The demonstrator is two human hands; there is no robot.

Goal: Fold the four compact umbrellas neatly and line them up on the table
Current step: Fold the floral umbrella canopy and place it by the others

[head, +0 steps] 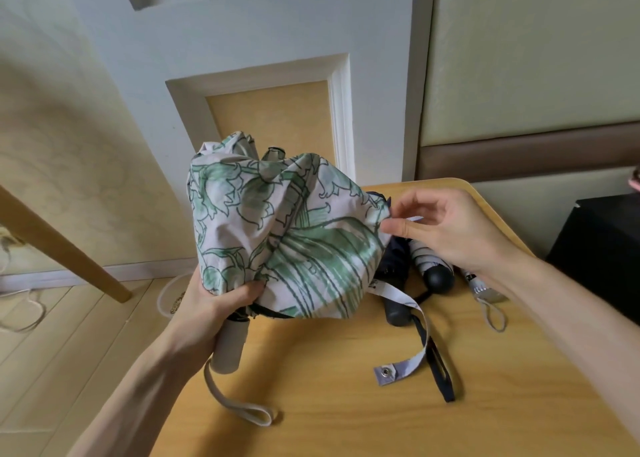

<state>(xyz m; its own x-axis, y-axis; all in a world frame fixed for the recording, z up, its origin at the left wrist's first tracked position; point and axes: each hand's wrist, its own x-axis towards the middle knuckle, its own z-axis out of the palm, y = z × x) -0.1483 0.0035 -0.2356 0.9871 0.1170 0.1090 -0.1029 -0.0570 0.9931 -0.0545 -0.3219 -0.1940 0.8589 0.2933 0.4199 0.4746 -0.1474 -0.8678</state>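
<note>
While the left hand [214, 306] gripped the floral umbrella [277, 221] above its handle to steady it, the right hand [446, 226] pinched a canopy edge, seemingly to straighten a pleat.

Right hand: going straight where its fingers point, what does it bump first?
The cloth of the flowery umbrella, just at the fingers of the right hand; they may already touch it.

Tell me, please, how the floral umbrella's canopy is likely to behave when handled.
Probably floppy: the floral canopy bunches in loose creases above the left hand gripping its base. Likely light and thin, since the right hand holds an edge with a mere pinch.
</note>
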